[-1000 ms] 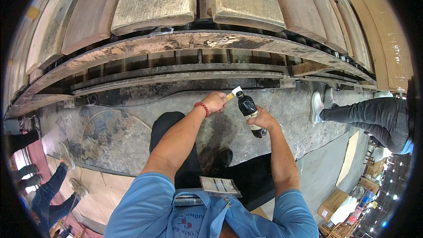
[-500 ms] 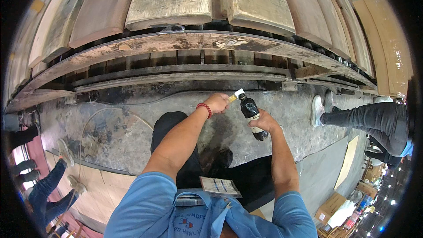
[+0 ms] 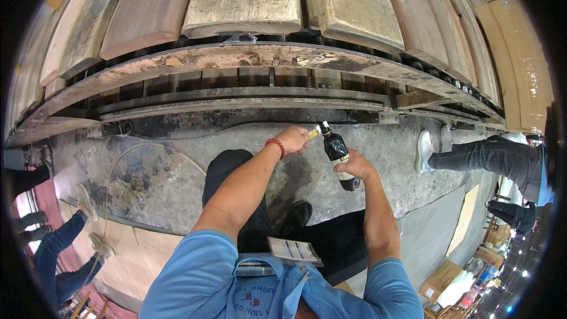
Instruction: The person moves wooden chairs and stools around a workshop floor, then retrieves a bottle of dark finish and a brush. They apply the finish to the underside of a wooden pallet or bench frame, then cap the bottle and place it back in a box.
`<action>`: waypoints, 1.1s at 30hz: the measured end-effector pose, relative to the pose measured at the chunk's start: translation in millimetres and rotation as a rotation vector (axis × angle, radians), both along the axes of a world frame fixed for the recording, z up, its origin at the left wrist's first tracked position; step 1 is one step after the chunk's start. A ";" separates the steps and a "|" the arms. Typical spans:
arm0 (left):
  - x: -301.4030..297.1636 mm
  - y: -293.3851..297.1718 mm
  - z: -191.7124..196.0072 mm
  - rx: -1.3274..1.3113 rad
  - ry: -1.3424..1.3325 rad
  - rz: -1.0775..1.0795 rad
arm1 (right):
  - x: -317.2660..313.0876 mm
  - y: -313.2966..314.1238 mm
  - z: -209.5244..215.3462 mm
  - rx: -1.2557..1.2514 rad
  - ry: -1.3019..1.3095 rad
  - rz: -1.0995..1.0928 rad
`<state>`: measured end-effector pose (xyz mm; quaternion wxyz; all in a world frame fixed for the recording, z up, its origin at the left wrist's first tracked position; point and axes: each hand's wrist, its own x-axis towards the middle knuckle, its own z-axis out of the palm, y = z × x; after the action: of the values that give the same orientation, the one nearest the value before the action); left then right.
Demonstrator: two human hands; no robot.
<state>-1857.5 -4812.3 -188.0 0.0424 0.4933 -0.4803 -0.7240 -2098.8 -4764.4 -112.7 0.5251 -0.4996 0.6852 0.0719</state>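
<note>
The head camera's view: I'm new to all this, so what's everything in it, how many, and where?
Glossy bottle with pale label: one, black, held right of centre
Small slim tool: one, yellow and white, near the bottle's neck; kind unclear
Thick wooden planks: at least seven, brown to pale, across the top
Long worn beam: one, scuffed brown, beneath the plank ends
Rough concrete floor: one, grey, middle
Large cardboard piece: one, tan, upper right
Other people's trousered legs: several, dark, both sides
Beaded bracelet: one, red, left wrist
Short-sleeved shirt: one, blue, bottom
Bare left hand: one, on the tool
Bare right hand: one, around the bottle
</note>
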 end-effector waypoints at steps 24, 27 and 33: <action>23.8 -4.8 -10.6 0.045 -0.142 0.336 | 16.7 23.6 -50.7 -0.451 0.058 -0.239; 19.2 -4.8 -9.7 0.012 -0.151 0.284 | 17.2 25.6 -48.1 -0.448 0.025 -0.263; 22.7 0.4 -35.2 -0.150 -0.244 0.037 | 19.8 32.2 -51.3 -0.454 0.075 -0.235</action>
<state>-1834.8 -4811.9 -223.2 0.0336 0.5820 -0.5254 -0.6198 -2079.0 -4732.2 -164.0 0.3784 -0.5187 0.7561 -0.1269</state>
